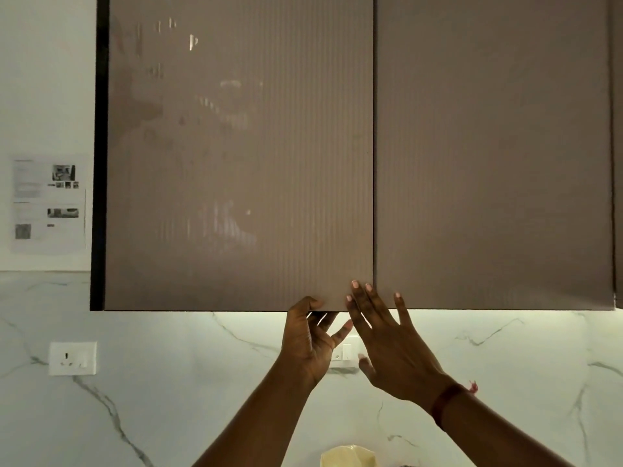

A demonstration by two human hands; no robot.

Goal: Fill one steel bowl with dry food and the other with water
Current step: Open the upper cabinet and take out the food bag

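White marble-veined wall (168, 399) behind, with two brown ribbed wall-cabinet doors hung on it. Using the left cabinet door (236, 163) as reference.

- That door looks closed or nearly so; glossy face with faint reflections. Right cabinet door (488, 163) sits flush beside it, with a thin vertical seam between them.
- My left hand (308, 342) is at the left door's bottom edge, near its lower right corner. Thumb lies on the front face and the fingers (340, 332) curl under the edge, pinching it.
- My right hand (391, 352) is just right of the left one. Fingers are spread and straight, holding nothing, with the tips lying flat across the lower corner of the left door and the seam. Dark red band (443, 404) on that wrist.
- Light strip glows under the cabinets.
- Wall socket (72, 358) below the door's lower left corner; a switch plate (344, 352) below its lower right corner, partly hidden by my hands.
- Printed sheet (47, 203) taped to the wall, left of the door. Text unreadable.
- Pale yellow bag top (349, 456) far below the door at the frame bottom; can't tell its contents.
- Steel bowls not in view, and neither is the bench.
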